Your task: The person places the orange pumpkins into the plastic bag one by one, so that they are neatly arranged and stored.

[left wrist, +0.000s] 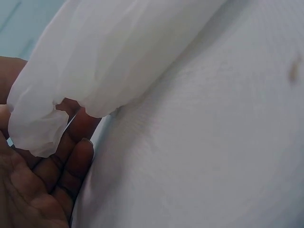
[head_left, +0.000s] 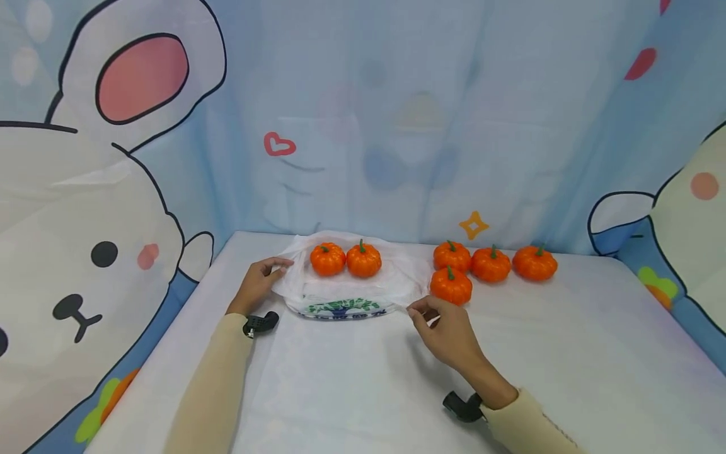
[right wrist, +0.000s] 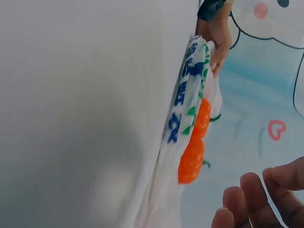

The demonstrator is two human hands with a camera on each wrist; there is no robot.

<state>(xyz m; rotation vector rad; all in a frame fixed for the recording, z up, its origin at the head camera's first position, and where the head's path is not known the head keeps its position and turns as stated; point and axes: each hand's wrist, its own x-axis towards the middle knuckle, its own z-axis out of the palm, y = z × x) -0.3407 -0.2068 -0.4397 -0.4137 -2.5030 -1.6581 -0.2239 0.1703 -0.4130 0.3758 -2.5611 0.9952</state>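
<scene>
A white plastic bag (head_left: 340, 287) with a green tree print and blue lettering lies flat on the table. Two small orange pumpkins with green stems, a left one (head_left: 328, 259) and a right one (head_left: 364, 259), sit on it side by side. At the bag's left edge my left hand (head_left: 256, 285) pinches the thin plastic; the left wrist view shows the crumpled edge (left wrist: 42, 133) between thumb and fingers. My right hand (head_left: 445, 331) hovers at the bag's front right corner, fingers loosely bent. In the right wrist view its fingers (right wrist: 254, 187) appear beside the bag with nothing between them.
Several more pumpkins stand right of the bag: a front one (head_left: 450, 285), one behind it (head_left: 452, 256), another (head_left: 491, 264) and the rightmost (head_left: 535, 263). A printed cartoon curtain (head_left: 363, 113) hangs behind the white-covered table (head_left: 340, 384).
</scene>
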